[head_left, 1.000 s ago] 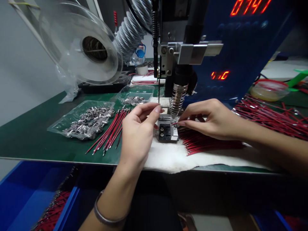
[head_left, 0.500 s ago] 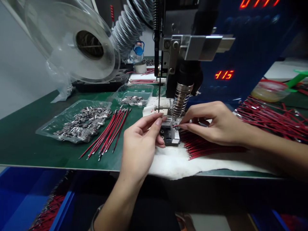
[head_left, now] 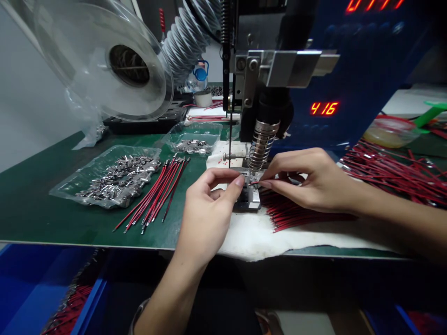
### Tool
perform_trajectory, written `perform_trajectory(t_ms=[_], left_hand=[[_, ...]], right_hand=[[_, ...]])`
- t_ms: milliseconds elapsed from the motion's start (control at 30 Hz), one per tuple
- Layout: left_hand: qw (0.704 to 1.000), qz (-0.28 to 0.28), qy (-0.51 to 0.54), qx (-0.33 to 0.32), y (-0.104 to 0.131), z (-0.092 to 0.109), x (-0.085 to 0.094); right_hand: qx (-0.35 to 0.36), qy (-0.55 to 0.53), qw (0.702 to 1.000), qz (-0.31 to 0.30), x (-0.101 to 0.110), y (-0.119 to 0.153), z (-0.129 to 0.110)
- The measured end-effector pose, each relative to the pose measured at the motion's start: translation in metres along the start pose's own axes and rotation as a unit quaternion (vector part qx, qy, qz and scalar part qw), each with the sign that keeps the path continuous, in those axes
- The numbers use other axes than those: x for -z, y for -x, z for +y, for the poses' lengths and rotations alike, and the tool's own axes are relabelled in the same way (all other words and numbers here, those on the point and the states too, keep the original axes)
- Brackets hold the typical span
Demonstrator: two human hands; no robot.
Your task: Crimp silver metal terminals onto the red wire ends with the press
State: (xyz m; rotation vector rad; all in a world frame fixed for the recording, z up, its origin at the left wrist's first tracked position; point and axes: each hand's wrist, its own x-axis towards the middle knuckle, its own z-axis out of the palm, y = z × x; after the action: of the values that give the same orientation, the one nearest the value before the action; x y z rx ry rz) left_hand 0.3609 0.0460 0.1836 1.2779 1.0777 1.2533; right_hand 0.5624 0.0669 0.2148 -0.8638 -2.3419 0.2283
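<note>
My right hand is closed in a pinch on a short visible length of red wire, its end over a small metal fixture. My left hand pinches thumb and forefinger together at the fixture's left side; whatever lies between them is too small or hidden to make out. Just above the fingertips stands the machine's soldering-type head with a coil spring. A thin dark rod reaches down beside it. Below my right hand a row of red and black wires lies on white cloth.
Small metal parts fill a clear tray at left, and a second clear tray sits behind. Between them and my left hand lies a wire bundle. More wires are heaped at right beside the blue machine housing.
My left hand has shifted slightly right and its fingertips have moved further over the fixture. My right hand stays nearly still with the wire. The lower red display has changed.
</note>
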Motion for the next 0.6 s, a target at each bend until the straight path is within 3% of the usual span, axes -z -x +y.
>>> perform_trajectory(t_ms=[600], left_hand=[[0.999, -0.009, -0.039, -0.02, 0.0005, 0.0053, -0.0023]], right_hand=[[0.024, 0.013, 1.0, 0.009, 0.0, 0.0006, -0.0006]])
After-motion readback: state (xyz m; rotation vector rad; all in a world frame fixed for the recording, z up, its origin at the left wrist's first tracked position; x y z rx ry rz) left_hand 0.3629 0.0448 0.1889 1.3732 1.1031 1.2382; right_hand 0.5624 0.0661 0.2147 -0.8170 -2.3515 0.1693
